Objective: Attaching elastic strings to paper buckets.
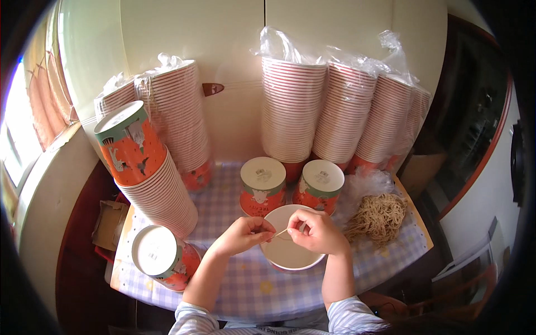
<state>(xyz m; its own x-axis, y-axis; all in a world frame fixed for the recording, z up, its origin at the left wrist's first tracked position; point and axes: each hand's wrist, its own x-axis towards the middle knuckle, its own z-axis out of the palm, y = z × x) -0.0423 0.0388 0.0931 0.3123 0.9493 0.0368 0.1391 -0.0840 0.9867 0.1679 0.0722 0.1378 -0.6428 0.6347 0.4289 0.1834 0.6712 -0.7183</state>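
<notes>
Both hands meet over an upright white paper cup [287, 254] that stands open on the checked tablecloth [251, 285]. My left hand [244, 234] and my right hand [317, 230] each pinch one end of a thin beige string [281, 232], stretched between them above the cup's rim. A tangled pile of the same beige strings [378, 216] lies just right of my right hand. Two upside-down orange and green printed cups [262, 185] [320, 185] stand just behind the open cup.
Tall stacks of cups in clear plastic [292, 111] [177, 117] line the back against the cream wall. A leaning stack [148, 173] and a cup lying on its side [163, 263] occupy the left. The table edge [416, 223] drops off at right, near a crumpled plastic bag [363, 187].
</notes>
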